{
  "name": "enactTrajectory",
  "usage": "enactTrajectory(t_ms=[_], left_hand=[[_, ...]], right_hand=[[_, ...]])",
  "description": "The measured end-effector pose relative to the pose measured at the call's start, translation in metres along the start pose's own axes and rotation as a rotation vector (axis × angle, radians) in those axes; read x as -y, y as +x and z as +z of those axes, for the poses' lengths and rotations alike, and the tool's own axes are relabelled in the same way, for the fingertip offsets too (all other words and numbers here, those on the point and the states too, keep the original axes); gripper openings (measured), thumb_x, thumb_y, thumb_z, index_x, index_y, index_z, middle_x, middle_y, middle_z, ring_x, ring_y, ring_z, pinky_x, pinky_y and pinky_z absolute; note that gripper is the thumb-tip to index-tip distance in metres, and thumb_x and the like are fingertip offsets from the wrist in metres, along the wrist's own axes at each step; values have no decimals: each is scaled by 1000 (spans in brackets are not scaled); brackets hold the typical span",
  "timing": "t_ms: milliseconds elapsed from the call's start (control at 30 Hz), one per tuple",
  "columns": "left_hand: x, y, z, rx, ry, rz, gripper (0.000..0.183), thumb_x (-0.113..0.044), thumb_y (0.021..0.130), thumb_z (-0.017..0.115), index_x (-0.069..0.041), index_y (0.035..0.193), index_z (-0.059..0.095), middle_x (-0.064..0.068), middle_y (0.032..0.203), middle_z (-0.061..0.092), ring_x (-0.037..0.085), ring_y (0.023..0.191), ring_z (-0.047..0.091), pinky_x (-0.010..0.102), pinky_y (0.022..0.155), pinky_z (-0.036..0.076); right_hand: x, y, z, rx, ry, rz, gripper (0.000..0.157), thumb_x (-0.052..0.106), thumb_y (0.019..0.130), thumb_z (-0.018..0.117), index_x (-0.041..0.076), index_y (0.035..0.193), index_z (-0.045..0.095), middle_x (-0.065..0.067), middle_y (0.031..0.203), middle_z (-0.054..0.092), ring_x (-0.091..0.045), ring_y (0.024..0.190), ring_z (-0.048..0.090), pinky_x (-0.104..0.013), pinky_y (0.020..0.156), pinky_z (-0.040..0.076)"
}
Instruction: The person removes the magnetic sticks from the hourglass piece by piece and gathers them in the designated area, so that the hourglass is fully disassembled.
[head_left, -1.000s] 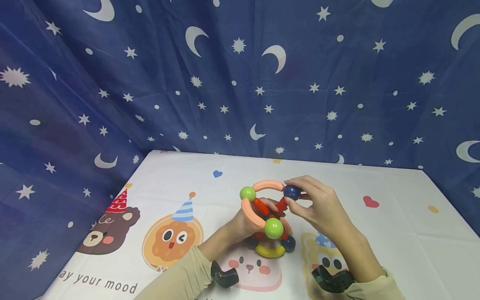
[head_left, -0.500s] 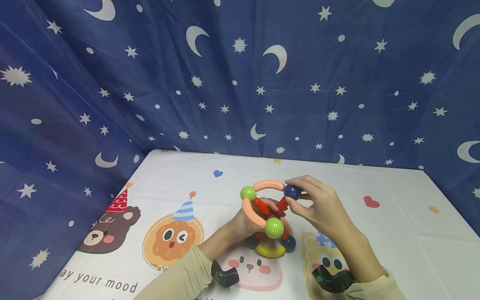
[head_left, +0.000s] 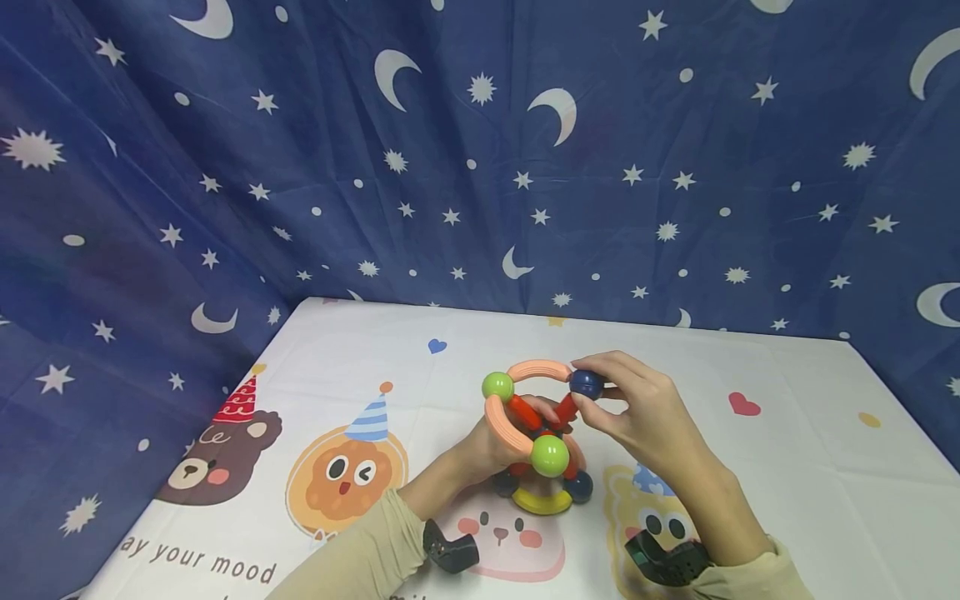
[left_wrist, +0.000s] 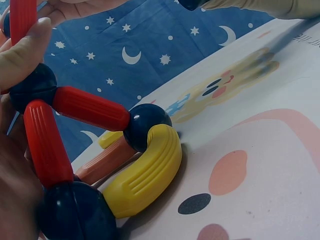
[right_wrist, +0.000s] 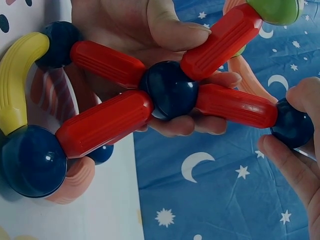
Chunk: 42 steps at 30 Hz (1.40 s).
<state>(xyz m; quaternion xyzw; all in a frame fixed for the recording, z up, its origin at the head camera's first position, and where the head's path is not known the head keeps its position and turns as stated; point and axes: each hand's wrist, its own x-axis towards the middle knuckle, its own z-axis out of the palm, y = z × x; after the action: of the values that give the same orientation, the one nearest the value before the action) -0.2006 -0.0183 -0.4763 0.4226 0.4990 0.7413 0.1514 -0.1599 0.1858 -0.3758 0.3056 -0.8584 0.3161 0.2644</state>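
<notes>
A magnetic stick-and-ball model stands on the table, narrow at its middle. My left hand (head_left: 487,450) holds that waist, with thumb and fingers about the central dark blue ball (right_wrist: 169,90) and its red sticks (right_wrist: 222,40). At the upper right, my right hand (head_left: 641,404) pinches another dark blue ball (head_left: 586,384) between thumb and fingers. Two green balls (head_left: 550,456) and curved salmon sticks (head_left: 538,369) form the rest of the upper ring. Below, dark blue balls (left_wrist: 147,126) join a curved yellow stick (left_wrist: 147,175) at the base. The left hand partly hides the middle.
A white tablecloth (head_left: 825,433) with printed cartoon faces covers the table. Behind it hangs a blue curtain (head_left: 465,125) with moons and stars. Each wrist wears a black camera mount (head_left: 450,550).
</notes>
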Motion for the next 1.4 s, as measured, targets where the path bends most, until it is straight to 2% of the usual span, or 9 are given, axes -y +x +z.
enactTrajectory(t_ms=[267, 400, 500, 567, 633, 767, 967, 1167, 1400], left_hand=[[2, 2, 1, 12, -47, 19, 36, -35, 82, 73, -21, 113, 58, -10, 112, 67, 11, 105, 65, 27, 99, 45], [-2, 3, 1, -25, 38, 59, 39, -29, 82, 74, -2, 106, 59, -7, 105, 71, 11, 107, 64, 29, 101, 44], [-7, 2, 1, -59, 319, 44, 29, -21, 84, 69, 3, 99, 61, 2, 104, 72, 11, 112, 61, 23, 99, 41], [-10, 2, 1, -73, 517, -13, 24, -19, 83, 65, -3, 100, 65, 5, 107, 70, 8, 112, 59, 16, 91, 37], [-11, 3, 1, -67, 665, -73, 27, -22, 79, 61, -9, 102, 67, 5, 108, 70, 5, 110, 59, 17, 82, 34], [-10, 5, 2, -55, 623, -166, 35, -26, 72, 60, -10, 102, 67, 5, 111, 69, 2, 107, 58, 20, 78, 33], [-10, 4, 3, -28, 480, -121, 37, -37, 80, 65, -5, 98, 64, 15, 114, 65, 7, 114, 56, 20, 86, 39], [-12, 5, 3, -17, 411, -99, 24, -17, 80, 64, -3, 99, 62, 19, 113, 63, 9, 114, 56, 23, 94, 43], [-12, 4, 5, -34, 438, -131, 22, -15, 79, 62, -5, 98, 63, 16, 116, 63, 8, 113, 56, 19, 87, 43]], right_hand=[[0, 1, -3, -7, 9, -9, 40, 3, 72, 77, 2, 110, 65, -4, 101, 66, -13, 85, 67, -9, 74, 50], [1, 4, -20, -121, 26, 25, 40, -5, 72, 75, 0, 110, 65, -10, 102, 67, -4, 92, 64, -7, 75, 48], [-1, 4, -40, -240, 53, 54, 42, -13, 69, 72, -2, 109, 66, -15, 101, 66, 7, 97, 59, -6, 76, 48], [-2, 5, -50, -275, 50, 72, 43, -14, 68, 73, -2, 108, 67, -16, 100, 66, 14, 98, 57, -5, 76, 47], [-4, 5, -54, -289, 42, 76, 43, -14, 67, 73, -2, 108, 68, -16, 99, 66, 15, 98, 56, -4, 76, 46], [-4, 4, -56, -269, 23, 83, 42, -12, 67, 75, -1, 108, 68, -14, 98, 67, 15, 97, 56, -4, 76, 46], [-7, 4, -56, -181, -33, 105, 43, -8, 71, 76, 1, 111, 66, -10, 100, 66, 18, 93, 51, -2, 76, 45], [-18, 2, -56, -132, -64, 156, 44, -4, 71, 78, 3, 113, 66, -8, 105, 63, 19, 93, 49, -1, 77, 44], [-39, -6, -56, -83, -102, 278, 46, 3, 71, 80, 6, 115, 67, -6, 103, 58, 15, 88, 47, -7, 79, 46]])
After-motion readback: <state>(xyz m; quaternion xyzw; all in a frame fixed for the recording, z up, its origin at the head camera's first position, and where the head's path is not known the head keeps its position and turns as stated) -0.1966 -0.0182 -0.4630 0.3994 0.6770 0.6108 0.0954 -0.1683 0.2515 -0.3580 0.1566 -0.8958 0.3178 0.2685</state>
